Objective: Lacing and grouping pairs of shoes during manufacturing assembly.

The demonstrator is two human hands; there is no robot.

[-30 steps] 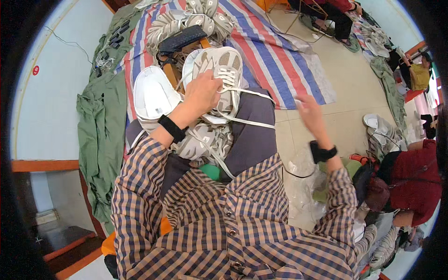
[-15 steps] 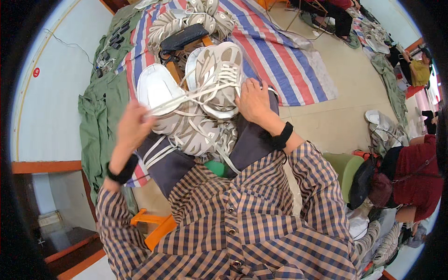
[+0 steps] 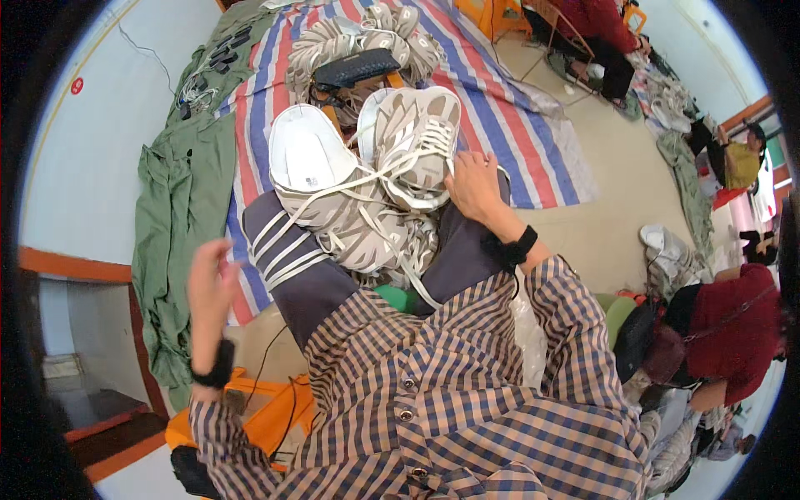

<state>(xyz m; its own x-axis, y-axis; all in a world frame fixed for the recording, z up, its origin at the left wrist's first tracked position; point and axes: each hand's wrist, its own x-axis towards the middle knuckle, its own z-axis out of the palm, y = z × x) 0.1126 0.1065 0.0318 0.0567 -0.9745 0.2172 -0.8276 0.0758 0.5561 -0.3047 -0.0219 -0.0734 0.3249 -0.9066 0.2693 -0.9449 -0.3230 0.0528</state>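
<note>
A beige and white sneaker with laced white laces rests upright on the pile of sneakers in my lap. My right hand grips its right side near the ankle opening, fingers curled against it. Apart from the shoes, my left hand is raised out left of my thigh, slightly blurred, fingers loosely apart with nothing visible in them. Beside the gripped shoe, another shoe shows a smooth white surface. A long lace runs from the gripped sneaker across the pile. Several loose white laces lie over my left thigh.
A black textured pouch sits beyond the lap, before more bundled sneakers on a striped sheet. Green cloth lies left; an orange stool stands at lower left. Other people, one in a red top, sit at right.
My left hand has let go of the stretched laces and moved left and down; the lace now hangs slack over the shoes. My right hand stays on the sneaker.
</note>
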